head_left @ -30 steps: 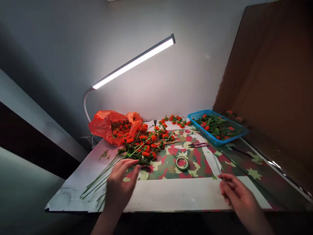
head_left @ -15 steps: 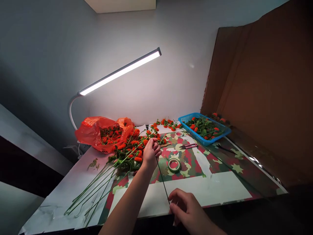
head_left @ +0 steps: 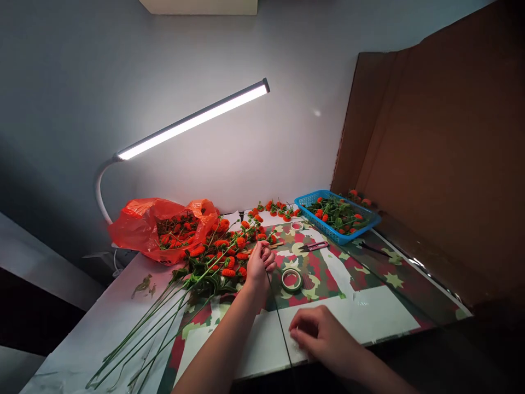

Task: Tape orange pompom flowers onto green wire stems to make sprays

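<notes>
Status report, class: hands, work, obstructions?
Left hand gripping thin dark rod; right hand curled beside it. Round green tape roll nearby, apparently not blocking.

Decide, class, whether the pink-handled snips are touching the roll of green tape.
Apart. The head view shows patterned covering plainly between the pink-handled snips and the roll of green tape.

The left hand [head_left: 261, 265] holds a thin dark rod [head_left: 279, 314] by orange flowers [head_left: 222, 243], the right hand [head_left: 318, 335] near it.

The top of the thin stick [head_left: 280, 320] is hidden by the left hand [head_left: 261, 264]; the counter's [head_left: 92, 336] near left corner is cut off.
</notes>
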`<state>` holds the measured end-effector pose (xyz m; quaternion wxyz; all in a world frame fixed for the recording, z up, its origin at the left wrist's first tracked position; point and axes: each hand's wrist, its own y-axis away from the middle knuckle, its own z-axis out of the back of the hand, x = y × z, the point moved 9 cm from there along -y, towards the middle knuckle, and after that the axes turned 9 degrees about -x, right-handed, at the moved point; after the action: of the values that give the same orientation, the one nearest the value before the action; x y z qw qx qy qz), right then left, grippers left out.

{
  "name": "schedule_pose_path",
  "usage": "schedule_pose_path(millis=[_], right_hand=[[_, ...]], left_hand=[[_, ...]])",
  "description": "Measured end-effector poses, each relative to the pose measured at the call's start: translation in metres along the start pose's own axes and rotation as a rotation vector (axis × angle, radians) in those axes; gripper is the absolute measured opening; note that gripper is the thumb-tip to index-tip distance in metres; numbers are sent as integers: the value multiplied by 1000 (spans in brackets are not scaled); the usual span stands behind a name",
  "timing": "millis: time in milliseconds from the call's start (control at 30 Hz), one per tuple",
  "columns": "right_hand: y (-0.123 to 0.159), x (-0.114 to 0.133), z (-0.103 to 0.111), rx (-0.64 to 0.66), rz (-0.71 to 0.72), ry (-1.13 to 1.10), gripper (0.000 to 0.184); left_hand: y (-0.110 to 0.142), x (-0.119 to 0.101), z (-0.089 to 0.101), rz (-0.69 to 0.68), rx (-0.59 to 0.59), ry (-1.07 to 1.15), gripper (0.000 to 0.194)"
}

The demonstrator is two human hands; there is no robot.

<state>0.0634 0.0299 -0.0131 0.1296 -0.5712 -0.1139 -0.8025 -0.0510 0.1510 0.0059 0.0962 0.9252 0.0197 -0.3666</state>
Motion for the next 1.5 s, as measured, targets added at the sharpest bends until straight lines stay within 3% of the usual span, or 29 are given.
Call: schedule_pose_path(millis=[133,200,267,333,467,667,800,900,1100,1233,1300,1433,1500], right_hand=[[-22,20,54,-281,163,212,14],[-32,26,65,-319,224,342,12],[-42,33,58,-270,338,492,7],[-52,37,43,-166,428,647,14],[-75,40,24,25,487,821,5],[-93,65,62,-94,603,559,5],[-94,57,85,-248,609,406,10],[-95,45,93,-289,607,345,11],[-100,27,92,-141,584,411,14],[-101,16,90,-78,548,449,14],[-101,16,92,-99,546,465,13],[-100,33,96,-283,592,558,4],[-104,40,84,-287,577,671,9]], left_hand=[[0,7,6,-6,-12,-58,25],[0,10,7,-19,-24,-102,23],[-1,12,8,-39,-39,-156,22],[-1,13,11,-62,-53,-210,23],[-3,14,16,-94,-51,-353,30],[-6,10,20,-174,-69,-442,29],[-6,6,24,-230,-127,-432,37],[-7,9,27,-199,-151,-427,47],[-7,24,22,-36,-99,-406,39],[-6,27,18,-7,-65,-409,32],[-6,25,20,-26,-98,-384,34],[-5,21,22,-57,-136,-349,39],[-4,20,21,-67,-138,-331,42]])
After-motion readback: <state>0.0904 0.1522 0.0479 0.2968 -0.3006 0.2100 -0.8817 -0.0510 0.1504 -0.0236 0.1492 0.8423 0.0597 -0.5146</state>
